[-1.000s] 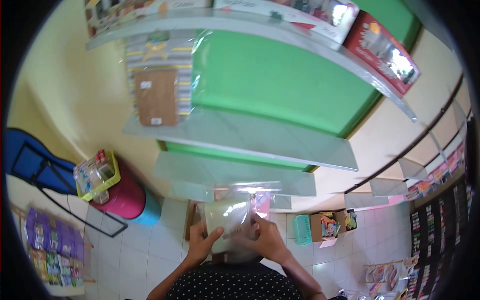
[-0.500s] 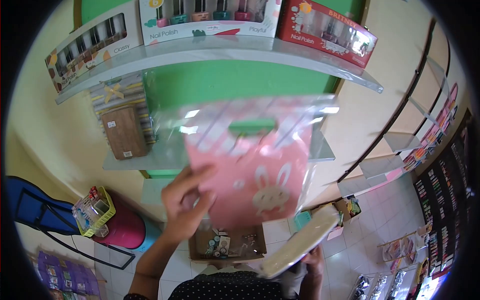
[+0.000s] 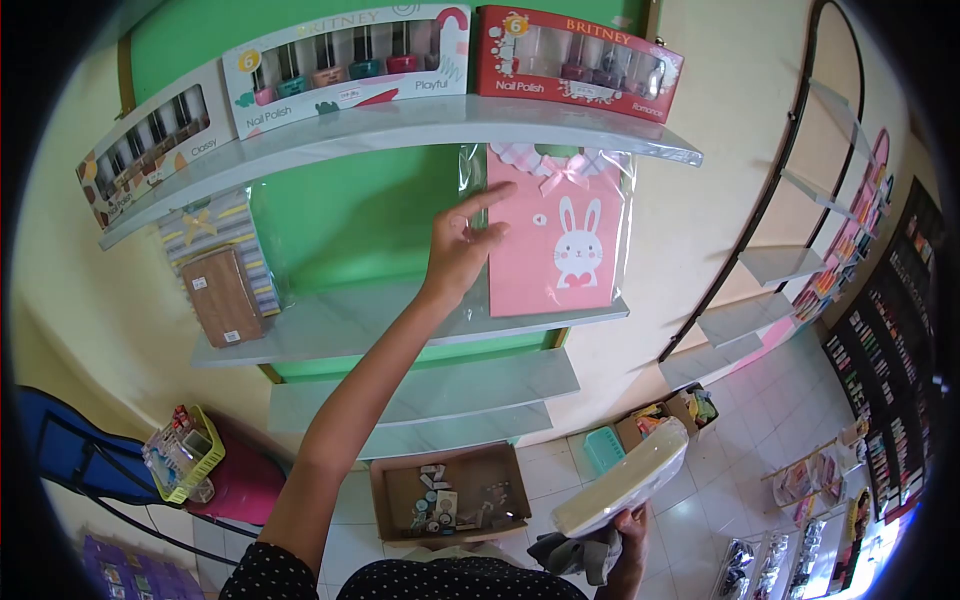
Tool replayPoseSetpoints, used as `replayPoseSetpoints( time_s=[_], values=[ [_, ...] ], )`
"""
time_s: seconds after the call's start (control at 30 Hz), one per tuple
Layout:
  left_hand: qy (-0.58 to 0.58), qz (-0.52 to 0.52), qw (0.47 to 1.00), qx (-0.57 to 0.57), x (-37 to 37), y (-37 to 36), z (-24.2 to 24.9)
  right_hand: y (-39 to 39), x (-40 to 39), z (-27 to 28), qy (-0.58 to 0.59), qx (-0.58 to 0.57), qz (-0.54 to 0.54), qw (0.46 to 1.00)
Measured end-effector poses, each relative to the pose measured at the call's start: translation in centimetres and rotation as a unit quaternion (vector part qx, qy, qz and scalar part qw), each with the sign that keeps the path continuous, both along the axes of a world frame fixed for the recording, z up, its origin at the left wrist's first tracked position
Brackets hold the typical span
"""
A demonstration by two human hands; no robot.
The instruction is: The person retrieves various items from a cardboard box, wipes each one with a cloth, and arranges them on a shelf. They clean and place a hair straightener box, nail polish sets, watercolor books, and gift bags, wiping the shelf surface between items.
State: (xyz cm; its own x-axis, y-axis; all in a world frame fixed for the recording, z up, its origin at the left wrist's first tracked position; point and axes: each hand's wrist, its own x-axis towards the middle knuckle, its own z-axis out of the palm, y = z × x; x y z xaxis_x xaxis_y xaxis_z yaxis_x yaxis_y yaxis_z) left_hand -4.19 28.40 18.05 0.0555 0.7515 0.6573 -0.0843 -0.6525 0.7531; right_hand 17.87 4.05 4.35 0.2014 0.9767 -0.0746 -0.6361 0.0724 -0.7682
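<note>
A pink gift bag (image 3: 535,260) with a white bunny, a ribbon bow and a clear plastic sleeve stands upright at the right end of the middle shelf (image 3: 400,310). My left hand (image 3: 458,250) reaches up to its left edge, thumb and forefinger spread apart against the front. Low at the right, my right hand (image 3: 630,525) is closed round a thick, flat cream package (image 3: 625,480) in clear wrap. Grey cloth (image 3: 585,553) hangs beside that hand. At the shelf's left end, a brown wrapped packet (image 3: 222,297) leans against a striped gift bag (image 3: 215,235).
Nail polish boxes (image 3: 350,70) line the upper shelf (image 3: 400,125), which juts out above the pink bag. Below, an open cardboard box (image 3: 385,500) with small items sits on the floor. A yellow basket (image 3: 190,455) stands at the left. Narrow wall shelves (image 3: 780,262) are at the right.
The pink bag has gone from close in front of me onto the middle shelf, with my left hand reaching farther out. My right hand still holds the cream package low.
</note>
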Motion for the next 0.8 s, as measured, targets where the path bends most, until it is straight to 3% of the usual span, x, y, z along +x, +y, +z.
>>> replayPoseSetpoints(
  time_s=[0.13,0.2,0.43,0.6,0.8],
  values=[
    [0.012,0.023,0.999,-0.025,0.7,2.2,-0.2,0.2,0.6,-1.3,-0.025,0.004,0.004,1.0],
    [0.001,0.027,0.999,0.034,1.0,3.4,-0.6,0.1,0.5,-1.1,-0.033,0.004,0.005,0.999],
    [0.008,0.029,0.998,0.061,1.1,5.0,-2.1,0.2,0.2,-0.6,-0.027,-0.007,0.009,1.0],
    [0.008,0.102,0.984,0.147,1.5,4.8,-2.5,0.3,0.2,-0.4,-0.018,0.005,0.013,1.0],
    [0.066,0.159,0.972,0.157,1.2,4.4,-2.5,0.3,0.4,-0.6,-0.02,0.003,0.004,1.0]
  ],
)
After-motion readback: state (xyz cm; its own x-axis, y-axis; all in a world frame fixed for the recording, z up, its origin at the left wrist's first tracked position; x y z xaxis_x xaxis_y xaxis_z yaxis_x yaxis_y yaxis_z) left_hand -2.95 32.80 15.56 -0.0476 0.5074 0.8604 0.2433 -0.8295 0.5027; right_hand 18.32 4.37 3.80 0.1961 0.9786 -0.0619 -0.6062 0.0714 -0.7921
